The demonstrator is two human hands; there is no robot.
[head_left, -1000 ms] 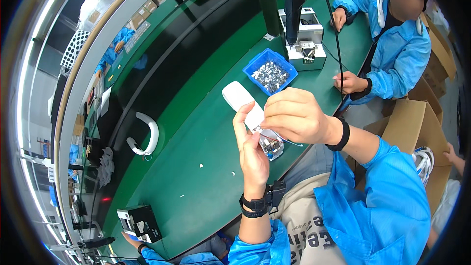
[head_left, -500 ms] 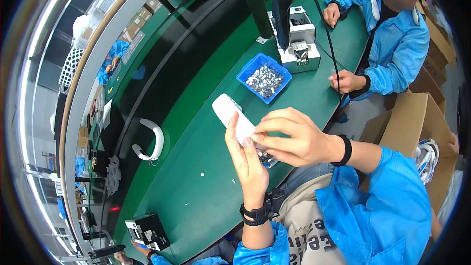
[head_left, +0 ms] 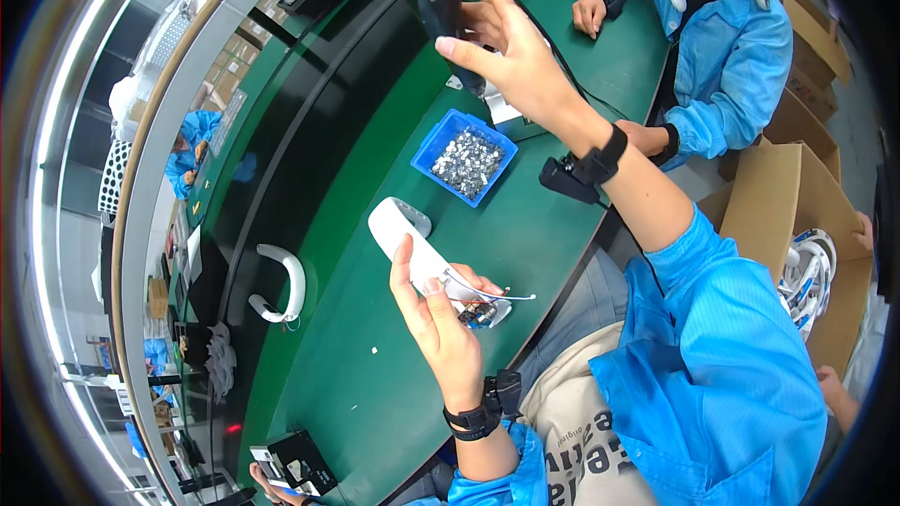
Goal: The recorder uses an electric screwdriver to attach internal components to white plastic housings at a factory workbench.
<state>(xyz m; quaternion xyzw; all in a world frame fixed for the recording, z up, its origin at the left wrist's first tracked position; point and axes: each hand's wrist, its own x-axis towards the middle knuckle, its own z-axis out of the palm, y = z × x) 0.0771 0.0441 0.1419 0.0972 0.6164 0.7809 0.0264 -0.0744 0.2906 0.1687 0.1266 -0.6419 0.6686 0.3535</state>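
Moved since the earlier frame: right hand (head_left: 511,56) has left the white part and now reaches up to the black hanging tool (head_left: 441,5) beyond the blue tray (head_left: 433,152), fingers spread apart around it, not yet closed.

Landmark: blue tray, one, rectangular plastic, filled with many small shiny metal pieces, on the green surface (head_left: 366,356).

Left of the tray and nearer the person: one white curved band (head_left: 281,283), smooth plastic, C-shaped, lying alone on the surface.

Below the tray: one white elongated housing (head_left: 403,239), smooth plastic with rounded ends, clamped in the left hand (head_left: 441,328); fingers closed along its side, thumb behind. Thin wires and a small circuit board show at its lower end.

Far below-left of the tray: one black box-like device (head_left: 295,459) at the surface edge.

Right of the tray: one black clip-like item (head_left: 565,178); one seated person in a blue coat (head_left: 731,56); two brown cardboard boxes (head_left: 797,215), the nearer one open, holding white bands.
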